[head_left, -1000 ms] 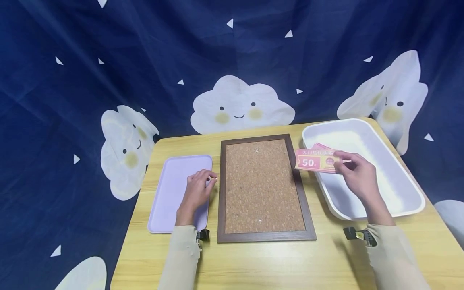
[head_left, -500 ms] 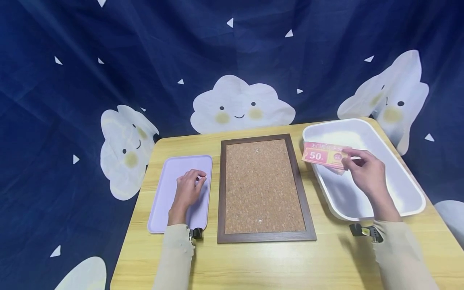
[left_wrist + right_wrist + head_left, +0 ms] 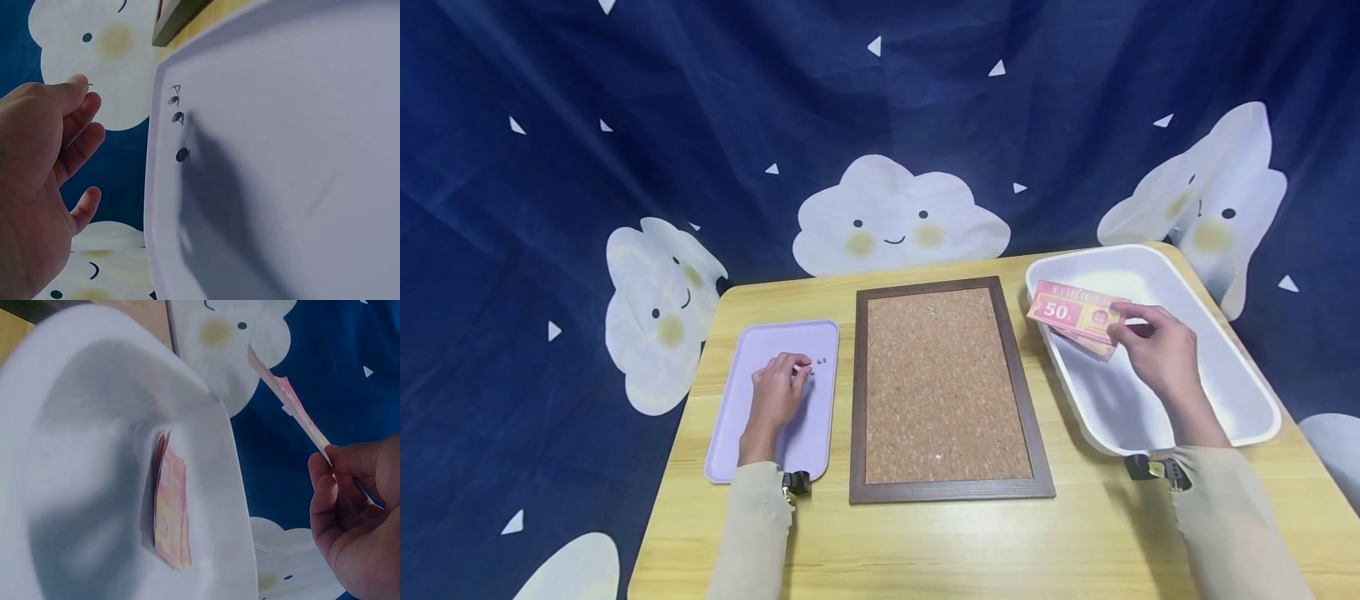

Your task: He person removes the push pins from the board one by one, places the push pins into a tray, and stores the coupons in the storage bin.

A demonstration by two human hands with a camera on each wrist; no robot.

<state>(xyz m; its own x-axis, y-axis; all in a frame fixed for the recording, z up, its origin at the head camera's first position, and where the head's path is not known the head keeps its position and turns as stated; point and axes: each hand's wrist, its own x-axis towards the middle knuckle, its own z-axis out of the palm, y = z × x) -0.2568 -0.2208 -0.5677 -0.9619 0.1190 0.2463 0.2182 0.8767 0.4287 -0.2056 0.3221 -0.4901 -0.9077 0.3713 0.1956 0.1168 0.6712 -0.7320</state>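
Note:
Over the lilac tray [image 3: 741,442], my left hand [image 3: 775,390] has thumb and index finger pressed together. A thumbtack [image 3: 90,84] shows between those fingertips in the left wrist view, only its thin pin visible. Several loose thumbtacks [image 3: 182,154] lie in the tray near its edge. At the right, my right hand [image 3: 1161,354] pinches a pink and yellow paper coupon [image 3: 1060,310] marked 50 by its right end. Below it, a stack of similar coupons [image 3: 172,509] lies inside the white plastic bin [image 3: 240,487], against its wall.
A cork board [image 3: 943,383] in a brown wooden frame lies between tray and bin, with a few small shiny spots on the cork. All stand on a light wooden table [image 3: 955,550]. A dark blue curtain [image 3: 760,83] with clouds hangs behind.
My left hand has moved left from the tray's right edge to above the tray, uncovering loose thumbtacks. My right hand has drawn the coupon right, away from the board, and tilted it.

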